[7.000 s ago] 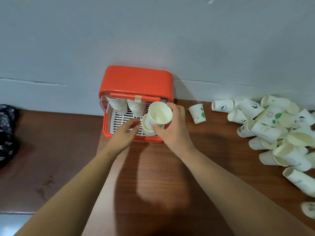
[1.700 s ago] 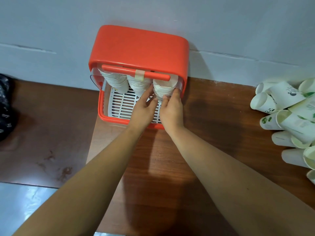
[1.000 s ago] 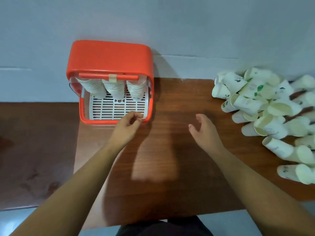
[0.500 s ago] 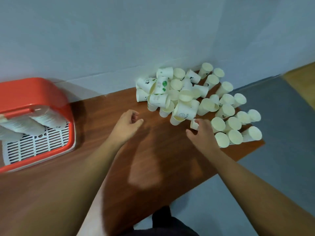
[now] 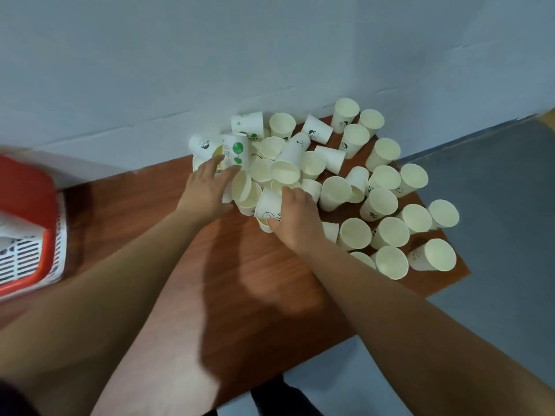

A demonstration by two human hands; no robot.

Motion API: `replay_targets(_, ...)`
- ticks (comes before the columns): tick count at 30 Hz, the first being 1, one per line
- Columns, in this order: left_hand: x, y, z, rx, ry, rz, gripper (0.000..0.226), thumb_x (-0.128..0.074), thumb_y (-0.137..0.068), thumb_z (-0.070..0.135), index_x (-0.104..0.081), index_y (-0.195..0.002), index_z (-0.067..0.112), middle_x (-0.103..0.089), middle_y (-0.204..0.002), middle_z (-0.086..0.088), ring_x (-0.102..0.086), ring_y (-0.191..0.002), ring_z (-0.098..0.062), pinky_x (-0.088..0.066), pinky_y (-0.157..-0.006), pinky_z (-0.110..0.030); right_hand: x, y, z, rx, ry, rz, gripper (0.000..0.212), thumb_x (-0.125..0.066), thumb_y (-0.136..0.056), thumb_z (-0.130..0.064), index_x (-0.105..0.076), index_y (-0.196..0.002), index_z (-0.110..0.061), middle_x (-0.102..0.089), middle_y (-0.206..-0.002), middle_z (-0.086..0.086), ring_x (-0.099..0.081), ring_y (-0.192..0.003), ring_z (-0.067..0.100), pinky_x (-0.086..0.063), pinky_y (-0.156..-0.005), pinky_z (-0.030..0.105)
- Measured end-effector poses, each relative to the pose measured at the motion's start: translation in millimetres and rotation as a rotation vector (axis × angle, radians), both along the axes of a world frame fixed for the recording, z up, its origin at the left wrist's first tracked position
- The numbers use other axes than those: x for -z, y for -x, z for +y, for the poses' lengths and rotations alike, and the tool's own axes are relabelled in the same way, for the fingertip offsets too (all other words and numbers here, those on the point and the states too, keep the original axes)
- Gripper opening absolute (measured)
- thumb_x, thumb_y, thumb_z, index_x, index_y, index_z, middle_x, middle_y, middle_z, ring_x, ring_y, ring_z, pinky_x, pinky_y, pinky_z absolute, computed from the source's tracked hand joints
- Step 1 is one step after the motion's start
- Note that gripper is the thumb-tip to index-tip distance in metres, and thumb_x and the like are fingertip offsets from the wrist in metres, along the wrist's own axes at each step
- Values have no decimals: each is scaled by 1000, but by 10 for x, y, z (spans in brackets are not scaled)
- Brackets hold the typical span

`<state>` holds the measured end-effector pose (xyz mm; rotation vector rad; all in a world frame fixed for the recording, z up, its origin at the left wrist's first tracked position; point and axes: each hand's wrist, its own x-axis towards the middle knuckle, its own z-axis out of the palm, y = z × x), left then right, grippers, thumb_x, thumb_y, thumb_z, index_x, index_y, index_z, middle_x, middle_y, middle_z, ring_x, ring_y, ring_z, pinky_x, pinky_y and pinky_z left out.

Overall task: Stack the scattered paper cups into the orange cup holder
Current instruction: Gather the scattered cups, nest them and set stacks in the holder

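Left hand (image 5: 207, 187) spread open against cup pile (image 5: 345, 181), right hand (image 5: 295, 219) gripping one cup (image 5: 267, 207).

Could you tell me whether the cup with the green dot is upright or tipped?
Tipped: the green-dot cup leans on other cups.

- A plain indoor room, maybe office or home — which one I cannot tell.
- Bare pale wall (image 5: 210, 55), wooden table (image 5: 255, 295), grey floor (image 5: 495, 205) — nothing more specific.
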<state>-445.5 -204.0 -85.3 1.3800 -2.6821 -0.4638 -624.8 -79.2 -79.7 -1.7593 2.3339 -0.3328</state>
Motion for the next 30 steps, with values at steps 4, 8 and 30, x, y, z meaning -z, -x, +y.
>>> replay_targets(4, 126, 146, 31, -24, 22, 18, 77, -86, -67, 29, -54, -137, 25, -37, -144, -23, -39, -131, -45, -40, -102, -60, 148, 58, -54, -89, 33, 4, 58, -78, -79, -32, -52, -125, -7, -58, -113, 12, -53, -109, 31, -40, -96, 38)
replay_targets(8, 134, 106, 37, -96, 32, 96, 73, -84, -69, 34, -56, -135, 20, -40, -143, -18, -37, -134, -40, -34, -107, -57, 159, 98, -33, -126, 78, -42, 60, -79, -77, -30, -54, -125, -5, -60, -109, 13, -55, -104, 33, -44, -92, 42)
replay_targets(30, -839, -3775, 1342, -1080, -79, 810, 74, -82, -81, 27, -40, -141, 21, -53, -128, 6, -58, -111, -10, -45, -84, -14, -1040, -2949, -657, -432, 8, -596, 51, -76, -78, -36, -54, -119, -17, -47, -115, -1, -56, -103, 18, -47, -86, 34)
